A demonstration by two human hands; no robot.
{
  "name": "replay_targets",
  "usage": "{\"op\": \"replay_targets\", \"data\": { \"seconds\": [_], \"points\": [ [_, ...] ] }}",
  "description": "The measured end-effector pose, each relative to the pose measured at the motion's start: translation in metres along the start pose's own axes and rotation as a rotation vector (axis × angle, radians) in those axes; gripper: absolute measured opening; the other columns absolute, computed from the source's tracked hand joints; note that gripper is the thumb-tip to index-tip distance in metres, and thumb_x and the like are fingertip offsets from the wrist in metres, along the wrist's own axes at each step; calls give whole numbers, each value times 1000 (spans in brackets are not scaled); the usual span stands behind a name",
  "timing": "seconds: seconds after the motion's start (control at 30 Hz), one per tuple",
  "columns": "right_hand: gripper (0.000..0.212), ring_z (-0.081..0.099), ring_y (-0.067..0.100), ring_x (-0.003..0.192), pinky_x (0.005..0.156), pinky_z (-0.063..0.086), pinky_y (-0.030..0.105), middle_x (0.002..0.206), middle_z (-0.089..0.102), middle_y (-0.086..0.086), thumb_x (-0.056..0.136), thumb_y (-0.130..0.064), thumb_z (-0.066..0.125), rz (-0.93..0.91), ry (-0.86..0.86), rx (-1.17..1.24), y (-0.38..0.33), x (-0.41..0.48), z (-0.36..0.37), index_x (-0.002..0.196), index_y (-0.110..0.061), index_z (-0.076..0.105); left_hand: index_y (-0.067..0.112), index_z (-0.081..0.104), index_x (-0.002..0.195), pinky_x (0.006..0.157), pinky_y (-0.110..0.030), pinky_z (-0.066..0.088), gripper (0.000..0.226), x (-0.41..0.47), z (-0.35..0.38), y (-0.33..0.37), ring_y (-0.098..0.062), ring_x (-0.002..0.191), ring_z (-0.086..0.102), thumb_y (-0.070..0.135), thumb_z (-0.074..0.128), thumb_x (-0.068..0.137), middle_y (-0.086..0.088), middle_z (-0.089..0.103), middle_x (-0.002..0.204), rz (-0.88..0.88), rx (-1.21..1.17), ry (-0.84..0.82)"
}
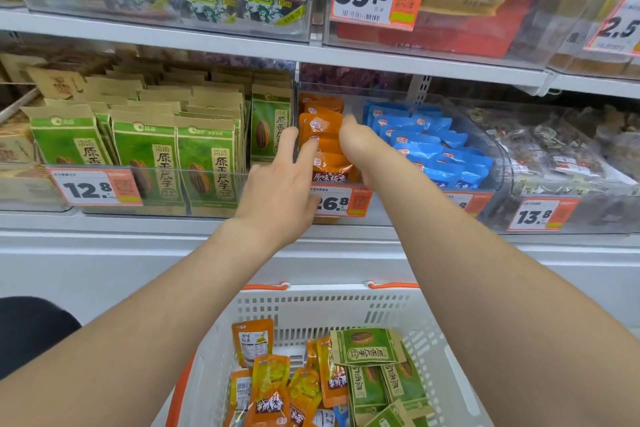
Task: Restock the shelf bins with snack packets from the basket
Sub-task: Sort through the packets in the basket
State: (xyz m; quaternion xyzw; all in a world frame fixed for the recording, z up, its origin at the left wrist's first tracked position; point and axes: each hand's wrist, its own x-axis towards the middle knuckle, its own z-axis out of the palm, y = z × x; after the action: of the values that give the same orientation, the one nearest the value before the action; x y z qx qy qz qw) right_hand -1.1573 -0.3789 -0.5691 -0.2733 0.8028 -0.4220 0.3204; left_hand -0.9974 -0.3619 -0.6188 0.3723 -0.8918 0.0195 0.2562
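Orange snack packets (323, 130) stand in a row in a clear shelf bin (346, 218) with a 26.8 price tag. My left hand (280, 180) reaches into it from the left, its fingers straight and touching the front packets. My right hand (355, 146) is bent over the same row from the right. Its fingers are hidden behind the hand, so I cannot tell whether it holds a packet. Below, the white basket (329, 295) with orange handles holds several orange packets (268, 381) and green seed packets (370, 347).
Green seed packets (145, 156) fill the bin to the left, tagged 12.8. Blue packets (433, 149) sit in the same bin to the right of the orange ones. A bin of clear-wrapped snacks (568, 156) is further right. The upper shelf (242, 42) overhangs the bins.
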Motion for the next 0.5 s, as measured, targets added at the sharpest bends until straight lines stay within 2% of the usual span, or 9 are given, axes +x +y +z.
{"op": "replay_targets", "data": {
  "seconds": [0.07,0.13,0.17,0.27,0.33,0.4,0.5],
  "points": [
    [63,60,33,125,112,46,52,140,60,12,108,-57,19,76,-39,69,-6,6,4,144,-14,48,17,31,153,65,-43,50,82,2,0,-2,-43,77,62,26,79,87,-9,25,154,-4,-21,11],
    [54,68,33,112,104,53,51,123,69,17,109,-56,23,96,-112,127,-8,7,5,124,-15,55,18,32,152,66,-46,53,83,3,1,-5,-44,80,64,25,81,85,-7,26,151,-6,-33,17],
    [49,71,33,107,100,56,50,117,71,18,110,-52,26,74,-123,130,-8,5,4,121,-14,55,18,33,151,67,-48,54,83,4,1,-6,-44,79,64,25,82,85,-7,27,150,-8,-39,17],
    [49,75,31,97,95,60,48,108,75,17,110,-53,30,65,-132,141,-8,6,4,124,-15,57,20,37,147,70,-51,56,81,6,1,-9,-45,80,65,31,84,83,-5,27,148,-14,-59,12],
    [55,77,32,94,93,60,50,104,77,17,107,-59,31,96,-126,153,-5,13,2,122,-14,58,24,41,144,71,-47,56,75,6,3,-9,-42,82,65,41,83,83,-3,27,148,-14,-57,15],
    [64,74,35,102,98,57,54,115,74,17,105,-66,27,126,-130,122,-5,18,-2,126,-12,54,29,43,141,70,-44,56,71,6,5,-10,-40,83,66,48,82,84,-2,27,148,-17,-49,24],
    [78,54,40,135,114,43,56,152,51,15,104,-69,12,76,-113,-82,-9,13,-11,158,-17,29,30,42,142,71,-49,58,74,7,8,-11,-41,82,66,48,83,83,-1,27,149,-24,-43,24]
  ]
}}
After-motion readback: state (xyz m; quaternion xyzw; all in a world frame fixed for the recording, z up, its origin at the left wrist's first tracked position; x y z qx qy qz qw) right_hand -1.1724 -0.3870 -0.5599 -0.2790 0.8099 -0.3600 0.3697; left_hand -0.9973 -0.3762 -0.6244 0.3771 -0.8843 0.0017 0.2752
